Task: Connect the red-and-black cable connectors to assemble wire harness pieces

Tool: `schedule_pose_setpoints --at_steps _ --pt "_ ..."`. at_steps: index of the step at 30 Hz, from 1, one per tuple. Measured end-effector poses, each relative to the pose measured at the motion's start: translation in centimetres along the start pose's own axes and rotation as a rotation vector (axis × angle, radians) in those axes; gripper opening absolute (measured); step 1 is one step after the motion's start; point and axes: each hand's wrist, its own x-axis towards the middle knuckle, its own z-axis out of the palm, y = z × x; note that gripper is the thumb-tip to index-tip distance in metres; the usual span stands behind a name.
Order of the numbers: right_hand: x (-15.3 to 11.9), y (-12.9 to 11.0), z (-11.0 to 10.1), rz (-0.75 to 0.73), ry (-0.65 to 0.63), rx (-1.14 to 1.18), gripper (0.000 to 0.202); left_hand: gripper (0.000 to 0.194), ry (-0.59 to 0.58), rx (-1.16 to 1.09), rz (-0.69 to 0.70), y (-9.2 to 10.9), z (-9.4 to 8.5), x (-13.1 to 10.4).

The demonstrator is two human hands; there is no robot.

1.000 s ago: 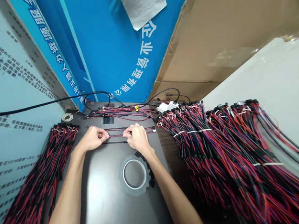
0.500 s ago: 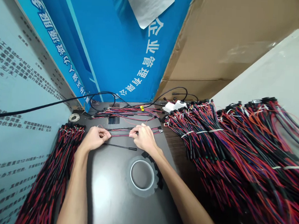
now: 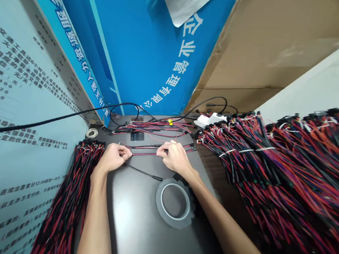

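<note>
A thin red-and-black wire cable [image 3: 144,154] runs stretched between my two hands, low over the grey work surface [image 3: 139,207]. My left hand [image 3: 116,156] pinches it at one end of this stretch, fingertips together. Further right, my right hand [image 3: 174,156] pinches the same cable between thumb and fingers. A short black lead with a thicker tip [image 3: 145,173] slants down from beside my left hand. Just behind my hands lie further dark cables [image 3: 144,147]. Nearer to me, below my right hand, a clear tape roll [image 3: 160,204] lies flat.
Loose wires [image 3: 154,127] lie at the back by a white plug adapter [image 3: 209,120]. Big tied bundles of wire harnesses [image 3: 260,161] fill the right side; another bundle [image 3: 70,189] lies left. A black cord [image 3: 55,121] crosses at left, above a small coiled cord [image 3: 92,133]. A blue panel [image 3: 151,63] stands behind.
The whole view has shifted, so things sit further right. Both hands still pinch the cable at much the same spacing. The black lead's tip now slants lower, close to the tape roll.
</note>
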Motion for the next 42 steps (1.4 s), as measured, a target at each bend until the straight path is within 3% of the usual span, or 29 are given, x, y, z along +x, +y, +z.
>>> schedule_pose_setpoints --at_steps 17,26,42 --pt "0.1 0.7 0.7 -0.020 0.024 0.006 0.012 0.021 0.014 -0.023 -0.007 -1.5 0.3 0.5" --pt "0.0 -0.3 0.4 0.003 0.014 -0.010 0.014 0.013 -0.014 0.017 -0.012 -0.9 0.0 0.7" --pt "0.0 -0.6 0.1 0.028 -0.006 -0.035 0.013 0.029 -0.003 0.013 -0.038 -1.3 -0.1 0.6"
